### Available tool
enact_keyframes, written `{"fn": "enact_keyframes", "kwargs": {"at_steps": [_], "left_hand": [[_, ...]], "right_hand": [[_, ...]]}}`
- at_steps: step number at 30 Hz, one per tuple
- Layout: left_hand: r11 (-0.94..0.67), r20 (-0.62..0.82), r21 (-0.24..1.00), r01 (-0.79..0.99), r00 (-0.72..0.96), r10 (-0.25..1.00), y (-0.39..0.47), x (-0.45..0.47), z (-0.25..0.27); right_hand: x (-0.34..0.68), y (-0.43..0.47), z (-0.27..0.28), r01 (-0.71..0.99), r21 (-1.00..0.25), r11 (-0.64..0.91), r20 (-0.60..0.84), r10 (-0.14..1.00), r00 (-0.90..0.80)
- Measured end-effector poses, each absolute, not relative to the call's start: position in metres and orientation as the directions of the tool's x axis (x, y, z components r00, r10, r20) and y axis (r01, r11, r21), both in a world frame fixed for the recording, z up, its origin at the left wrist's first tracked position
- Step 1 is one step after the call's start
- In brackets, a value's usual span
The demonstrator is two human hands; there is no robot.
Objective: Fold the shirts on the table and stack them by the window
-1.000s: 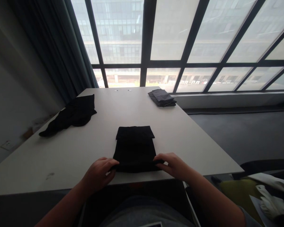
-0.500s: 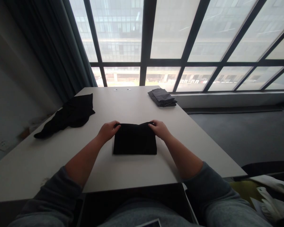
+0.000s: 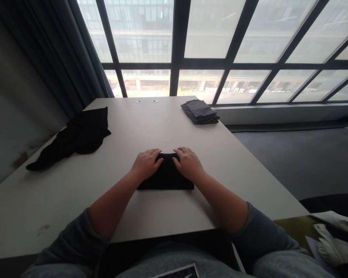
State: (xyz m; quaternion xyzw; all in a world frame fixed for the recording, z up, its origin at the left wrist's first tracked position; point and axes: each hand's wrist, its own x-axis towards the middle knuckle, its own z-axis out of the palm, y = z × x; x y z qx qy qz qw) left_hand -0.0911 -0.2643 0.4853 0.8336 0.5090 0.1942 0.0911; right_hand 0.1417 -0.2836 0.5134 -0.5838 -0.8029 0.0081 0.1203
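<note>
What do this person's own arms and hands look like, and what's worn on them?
The left hand and right hand are bare: no gloves, and no watch or bracelet shows. The left sleeve and right sleeve are plain dull grey and end around the elbows. I can make out no markings on them.

Premises appear to be an office-type room. Dark-framed windows (image 3: 207, 34) span the frame's top, a large building (image 3: 145, 34) beyond, with a long curtain (image 3: 52, 50) upper left. A white table (image 3: 146, 129) with two inset fittings (image 3: 156, 101) occupies the centre; grey flooring (image 3: 281, 158) extends at right.
</note>
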Motion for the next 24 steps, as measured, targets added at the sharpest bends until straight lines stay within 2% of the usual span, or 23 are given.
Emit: {"fn": "enact_keyframes", "kwargs": {"at_steps": [4, 6, 13, 24], "left_hand": [[-0.457, 0.094, 0.323, 0.828, 0.453, 0.887, -0.266, -0.075, 0.470], [-0.453, 0.074, 0.323, 0.831, 0.455, 0.887, -0.264, -0.076, 0.464], [-0.446, 0.098, 0.304, 0.842, 0.438, 0.894, -0.266, -0.081, 0.464], [-0.416, 0.100, 0.243, 0.876, 0.404, 0.909, -0.264, -0.092, 0.467]], "right_hand": [[0.127, -0.291, 0.494, 0.937, -0.190, 0.294, -0.047, 0.950, -0.307], [0.128, -0.289, 0.487, 0.939, -0.208, 0.275, -0.086, 0.951, -0.297], [0.137, -0.282, 0.491, 0.907, -0.258, 0.332, -0.016, 0.938, -0.347], [0.145, -0.274, 0.490, 0.871, -0.300, 0.388, 0.015, 0.915, -0.402]]}}
